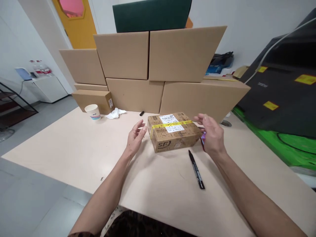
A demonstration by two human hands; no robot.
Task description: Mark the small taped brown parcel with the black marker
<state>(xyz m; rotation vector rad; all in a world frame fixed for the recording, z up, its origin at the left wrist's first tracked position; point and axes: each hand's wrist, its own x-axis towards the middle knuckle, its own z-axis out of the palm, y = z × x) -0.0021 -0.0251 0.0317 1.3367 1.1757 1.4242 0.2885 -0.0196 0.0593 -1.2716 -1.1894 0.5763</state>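
Observation:
A small brown cardboard parcel [179,142] with a white shipping label [169,120] and yellow tape across its top lies on the table. Just off its left side is my left hand [135,136], fingers loosely curved and apart, holding nothing. My right hand [212,135] is at the parcel's right end with its fingers spread; whether the fingertips touch the box is hard to see. Partly hidden beneath that hand is a dark, purplish flat object [203,140]. A black marker pen [197,170] rests nearer to me, its tip pointing toward the parcel.
Stacked large cardboard boxes [134,95] form a wall at the back, topped by a dark green box [151,14]. A paper cup [92,112], crumpled tissue [115,113] and black pen cap [142,113] stand before them. Right of the table are a black case [283,85] and green sheeting [266,141].

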